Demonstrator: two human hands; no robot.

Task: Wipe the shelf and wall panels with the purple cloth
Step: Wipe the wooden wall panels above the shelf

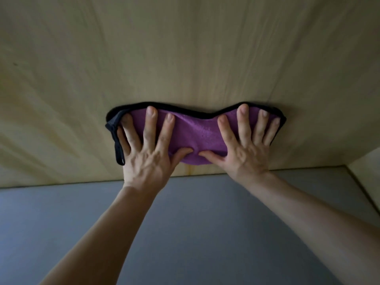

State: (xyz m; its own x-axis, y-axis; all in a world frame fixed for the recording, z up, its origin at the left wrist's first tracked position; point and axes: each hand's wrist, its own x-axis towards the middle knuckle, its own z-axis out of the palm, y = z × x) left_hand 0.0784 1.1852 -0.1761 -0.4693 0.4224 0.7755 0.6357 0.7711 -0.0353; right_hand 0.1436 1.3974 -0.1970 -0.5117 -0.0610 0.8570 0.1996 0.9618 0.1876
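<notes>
1. Head view here, looking at a pale wood wall panel (pixel 185 48) with a grey shelf (pixel 185 223) surface below it. Going left to right:
2. A black loop tag (pixel 119 151) hangs off the cloth's left corner, just beside the left hand's little finger. Probably for hanging it up; it's doing nothing right now.
3. Left hand (pixel 147 155): fingers spread wide and pretty straight, laid flat on the cloth, with the thumb tucked into the fabric at the bottom. My guess is the spread is there to push over as much cloth as possible.
4. Purple cloth (pixel 195 132): it's flat against the wood panel, a little above the seam where panel meets shelf, black trim along the top edge. It sags and bunches in the middle between the two thumbs, so only the ends are really pinned.
5. Right hand (pixel 245 153): a mirror of the left, fingers fanned out wide, pressing the cloth to the panel, thumb nearly meeting the other thumb.
6. Far right, a second panel (pixel 368 159) forms a corner. Looks like the wall-wiping part is underway; can't tell how much is done.
</notes>
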